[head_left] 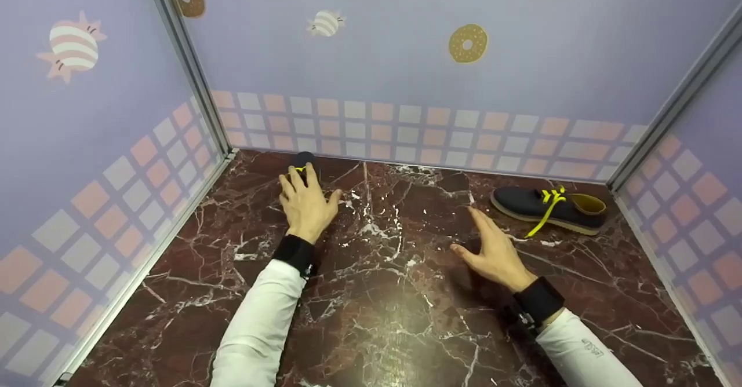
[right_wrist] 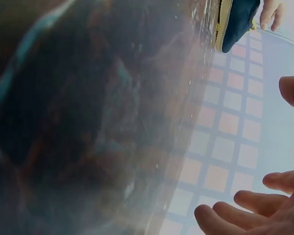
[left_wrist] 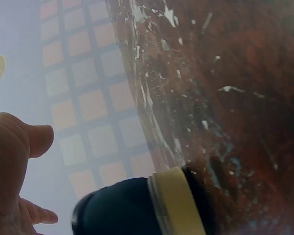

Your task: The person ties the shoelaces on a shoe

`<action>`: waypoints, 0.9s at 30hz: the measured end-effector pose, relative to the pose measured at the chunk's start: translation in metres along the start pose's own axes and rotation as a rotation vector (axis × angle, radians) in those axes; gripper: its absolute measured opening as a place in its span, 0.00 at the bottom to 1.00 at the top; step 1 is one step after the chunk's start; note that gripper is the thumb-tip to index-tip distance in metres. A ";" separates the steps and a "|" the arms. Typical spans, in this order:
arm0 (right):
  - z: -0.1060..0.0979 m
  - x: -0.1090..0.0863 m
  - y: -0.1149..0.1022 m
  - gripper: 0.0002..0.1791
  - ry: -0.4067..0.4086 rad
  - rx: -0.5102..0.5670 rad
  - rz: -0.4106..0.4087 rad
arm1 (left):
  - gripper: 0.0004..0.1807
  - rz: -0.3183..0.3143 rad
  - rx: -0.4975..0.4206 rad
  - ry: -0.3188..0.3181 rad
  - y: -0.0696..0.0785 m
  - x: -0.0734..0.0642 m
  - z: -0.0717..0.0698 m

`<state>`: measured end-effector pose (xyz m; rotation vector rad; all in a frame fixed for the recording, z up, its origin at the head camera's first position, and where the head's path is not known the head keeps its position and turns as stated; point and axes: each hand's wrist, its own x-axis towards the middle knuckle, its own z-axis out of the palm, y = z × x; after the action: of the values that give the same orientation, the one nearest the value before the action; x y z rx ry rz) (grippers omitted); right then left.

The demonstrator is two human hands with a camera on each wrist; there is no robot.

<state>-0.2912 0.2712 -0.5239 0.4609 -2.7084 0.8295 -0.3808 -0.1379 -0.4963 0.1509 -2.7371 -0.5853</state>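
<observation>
Over a dark navy shoe [head_left: 304, 159] near the back wall on the left, my left hand [head_left: 307, 204] reaches out with spread fingers and hides most of it. A bit of yellow lace shows between those fingers. In the left wrist view, the shoe's heel or toe end [left_wrist: 120, 208] and tan sole [left_wrist: 179, 200] appear beside the hand [left_wrist: 10, 161]. My right hand [head_left: 498, 256] is held above the table, fingers extended and thumb apart, holding nothing. Just beyond it lies the matching shoe [head_left: 522, 203], upright on its sole, its yellow lace [head_left: 543, 219] trailing loose.
The tabletop [head_left: 371, 294] is dark red marble pattern with white veins. Lilac panels with pink and white squares form a back wall [head_left: 382, 74], a left wall [head_left: 75, 161] and a right wall [head_left: 695, 219], joined by grey metal posts [head_left: 191, 62].
</observation>
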 end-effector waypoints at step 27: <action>0.033 0.025 -0.046 0.46 -0.134 0.470 0.088 | 0.50 -0.179 -0.160 -0.045 -0.021 0.016 0.014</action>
<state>-0.3021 0.2101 -0.5192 0.5088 -2.6549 1.5220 -0.3997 -0.1547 -0.5121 0.3499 -2.7230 -0.8637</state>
